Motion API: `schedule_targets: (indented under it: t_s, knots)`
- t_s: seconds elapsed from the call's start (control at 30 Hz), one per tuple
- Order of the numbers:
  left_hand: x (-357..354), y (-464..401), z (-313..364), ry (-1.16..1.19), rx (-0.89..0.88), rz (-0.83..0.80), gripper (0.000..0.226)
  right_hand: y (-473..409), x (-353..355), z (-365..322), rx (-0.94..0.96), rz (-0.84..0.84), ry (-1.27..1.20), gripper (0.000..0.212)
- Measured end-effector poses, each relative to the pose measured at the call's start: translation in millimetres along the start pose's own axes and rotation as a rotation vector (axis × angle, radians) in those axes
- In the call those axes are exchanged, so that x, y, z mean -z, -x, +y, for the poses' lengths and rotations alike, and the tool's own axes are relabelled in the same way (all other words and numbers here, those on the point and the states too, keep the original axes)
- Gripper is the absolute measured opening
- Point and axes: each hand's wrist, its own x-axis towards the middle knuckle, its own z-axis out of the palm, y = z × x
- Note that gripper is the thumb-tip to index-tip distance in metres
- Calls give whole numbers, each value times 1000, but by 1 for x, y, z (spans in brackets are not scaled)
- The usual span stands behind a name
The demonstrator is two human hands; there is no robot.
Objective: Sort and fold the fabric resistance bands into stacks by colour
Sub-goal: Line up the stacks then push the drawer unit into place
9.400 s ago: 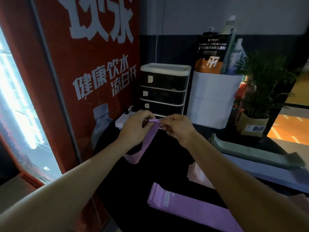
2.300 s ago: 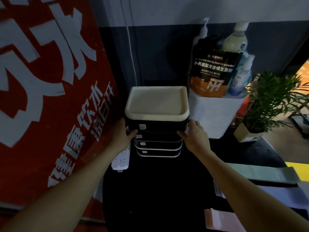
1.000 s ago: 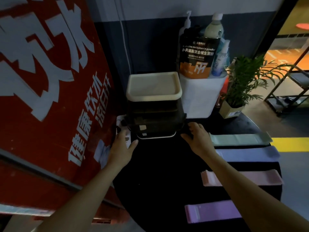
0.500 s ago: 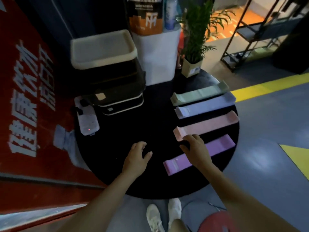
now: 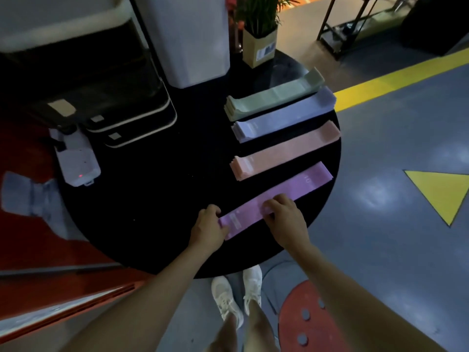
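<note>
I am gripping the purple band stack [image 5: 275,199], nearest me on the round black table [image 5: 142,199]: left hand [image 5: 207,228] curling round its end, right hand [image 5: 285,219] fingers curling over its middle, probably squaring it.

Matt woven cloth bands [image 5: 276,207] lie on a smooth black table [image 5: 152,199] above a glossy floor [image 5: 380,199].
</note>
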Motion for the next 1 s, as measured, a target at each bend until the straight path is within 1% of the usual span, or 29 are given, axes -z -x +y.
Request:
schedule_targets:
  t_s: [0.07, 0.17, 0.27, 0.3, 0.33, 0.4, 0.5, 0.6, 0.67, 0.7, 0.8, 0.87, 0.93, 1.0]
  knots:
    - [0, -4, -1, 13, 28, -37, 41, -1, 1, 2, 17, 8, 6, 11]
    - [1, -5, -3, 12, 23, -120, 26, 1, 3, 5, 34, -4, 8, 14]
    - [11, -3, -2, 65, 9, -167, 20, 1, 6, 6, 22, -57, 13, 21]
    - [15, -3, -1, 104, -11, -173, 13, 0, 8, 6, 11, -84, -5, 25]
    - [19, -2, 2, 166, -20, -190, 6, -1, 11, 5, -2, -108, -48, 28]
    - [25, 2, 12, 360, -16, -237, 11, -4, 18, 1, -19, -150, -192, 33]
    - [29, 8, 37, 622, 26, -304, 11, -7, 34, -11, -38, -193, -467, 23]
    - [30, 8, 68, 788, 59, -333, 7, -7, 57, -16, -67, -235, -678, 15]
    - [31, 6, 86, 838, 60, -366, 3, -8, 71, -9, -88, -255, -733, 16]
    - [30, 5, 94, 859, 51, -395, 7, -9, 77, -4, -103, -256, -739, 19]
    - [24, 1, 118, 924, 34, -474, 21, -15, 89, 12, -143, -206, -697, 27]
    - [19, -2, 134, 924, 38, -501, 26, -19, 92, 21, -191, -120, -651, 28]
    - [13, -8, 145, 915, 45, -506, 27, -24, 91, 31, -235, -16, -604, 21]
    - [6, -15, 152, 852, 20, -470, 25, -30, 89, 43, -283, 53, -535, 11]
